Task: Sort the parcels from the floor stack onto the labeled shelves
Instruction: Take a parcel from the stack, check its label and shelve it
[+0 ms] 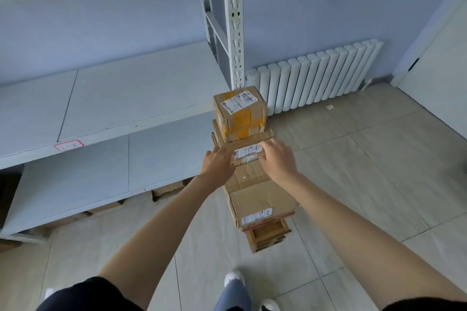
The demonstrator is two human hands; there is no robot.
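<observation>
Atop the floor stack [260,199], the small parcel [240,111] sits just beyond both hands, left hand [218,165] and right hand [278,159], fingers relaxed, grasping nothing

— How many parcels in the floor stack [252,159]?
— At least four show; lower ones are hard to separate.
— Shelves?
— Three shelf boards [113,98], two labels [68,145].
— Hands?
— Two; one radiator [316,78].

A person's left hand [218,163] and right hand [278,159] reach either side of a labelled cardboard parcel [246,154] in a tall floor stack [260,199], beside pale metal shelves [101,108] and a white radiator [316,78].
</observation>
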